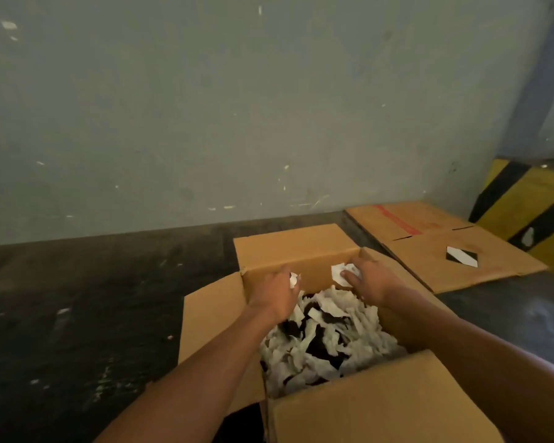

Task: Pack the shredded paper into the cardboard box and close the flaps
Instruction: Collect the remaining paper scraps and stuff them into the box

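While shredded paper [327, 340] fills the cardboard box [381, 407], scraps are pinched by left hand [277, 290] and right hand [370, 279] inside it; flattened cardboard [445, 247] is seen behind it.

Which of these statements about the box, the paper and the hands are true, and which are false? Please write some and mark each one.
1. The box has all its flaps closed. False: the flaps stand open.
2. Shredded paper lies inside the box. True.
3. The left hand is empty. False: it holds a small bit of paper.
4. The right hand holds a piece of paper near the far wall of the box. True.
5. A flattened cardboard lies on the floor to the right of the box. True.
6. The paper is heaped above the rim. False: it sits below it.
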A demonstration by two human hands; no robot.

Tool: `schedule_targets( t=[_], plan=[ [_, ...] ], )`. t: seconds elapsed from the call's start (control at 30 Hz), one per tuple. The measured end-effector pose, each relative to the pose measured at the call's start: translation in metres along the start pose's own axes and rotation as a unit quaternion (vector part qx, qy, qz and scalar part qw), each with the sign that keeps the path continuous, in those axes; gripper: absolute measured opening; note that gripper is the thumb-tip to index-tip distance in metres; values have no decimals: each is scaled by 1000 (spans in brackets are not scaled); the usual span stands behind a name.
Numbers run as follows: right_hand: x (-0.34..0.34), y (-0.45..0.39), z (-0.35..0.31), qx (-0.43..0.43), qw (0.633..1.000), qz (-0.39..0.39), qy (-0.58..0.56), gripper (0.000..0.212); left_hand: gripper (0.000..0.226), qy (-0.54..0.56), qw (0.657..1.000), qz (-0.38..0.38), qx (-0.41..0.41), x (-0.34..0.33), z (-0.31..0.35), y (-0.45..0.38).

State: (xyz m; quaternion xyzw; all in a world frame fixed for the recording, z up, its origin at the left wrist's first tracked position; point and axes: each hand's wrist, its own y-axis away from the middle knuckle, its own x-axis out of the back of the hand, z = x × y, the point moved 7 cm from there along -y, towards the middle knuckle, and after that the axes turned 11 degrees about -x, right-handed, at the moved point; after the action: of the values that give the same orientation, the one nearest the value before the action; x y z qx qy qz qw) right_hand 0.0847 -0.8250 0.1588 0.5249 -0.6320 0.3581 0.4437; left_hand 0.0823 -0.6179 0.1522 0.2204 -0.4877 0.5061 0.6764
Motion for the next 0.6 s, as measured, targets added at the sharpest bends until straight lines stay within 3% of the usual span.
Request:
schedule_targets(
  t=[0.1,0.23,0.33,0.6],
  plan=[
    [-12,-21,10,-2,1000,-28,-2,43,42,7,998,-41,42,-23,-9,-20],
    [-32,-47,23,6,996,-85,16,56,73,-42,988,-129,78,-52,-18,-30],
    [-40,-59,26,14,996,-77,44,62,88,-47,980,-170,93,-71,-23,-32],
    [-129,-71,37,48,962,-203,178,57,75,-77,957,-255,114,-144,-38,-31]
  ],
)
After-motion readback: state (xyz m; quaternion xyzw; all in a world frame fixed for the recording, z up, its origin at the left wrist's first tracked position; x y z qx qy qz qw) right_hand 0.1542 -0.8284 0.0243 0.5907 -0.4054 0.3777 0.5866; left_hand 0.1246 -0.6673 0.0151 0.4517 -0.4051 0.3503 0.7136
